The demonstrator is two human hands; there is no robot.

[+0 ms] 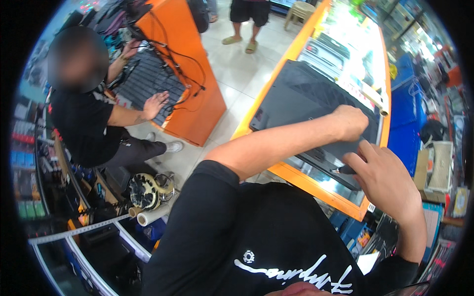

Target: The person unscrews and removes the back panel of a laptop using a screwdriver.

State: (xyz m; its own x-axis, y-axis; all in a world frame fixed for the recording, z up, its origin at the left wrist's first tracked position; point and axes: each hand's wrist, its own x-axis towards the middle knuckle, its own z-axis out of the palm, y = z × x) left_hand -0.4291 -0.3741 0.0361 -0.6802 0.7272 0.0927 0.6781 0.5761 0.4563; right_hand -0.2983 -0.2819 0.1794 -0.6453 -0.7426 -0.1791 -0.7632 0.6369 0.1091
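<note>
A large black laptop [291, 93] lies with its vented underside up on the orange-edged glass counter [269, 96]. My left forearm crosses above it, and my left hand [349, 122] is curled closed over its right part. Whatever those fingers may hold is hidden. Close by, at the near right corner of the laptop, my right hand [387, 177] grips a small screwdriver [347, 169] with a dark handle. The thin tip points left, toward the laptop's near edge; I cannot tell whether it touches.
Beyond the laptop, boxed goods [326, 54] show by the bright counter glass, with a pale tube [375, 100] at right. Leftward, a co-worker [81, 113] works at an orange counter [197, 93] with cables. Rolls [153, 215] and a stool [144, 191] stand lower left. Another person's legs [249, 27] show ahead.
</note>
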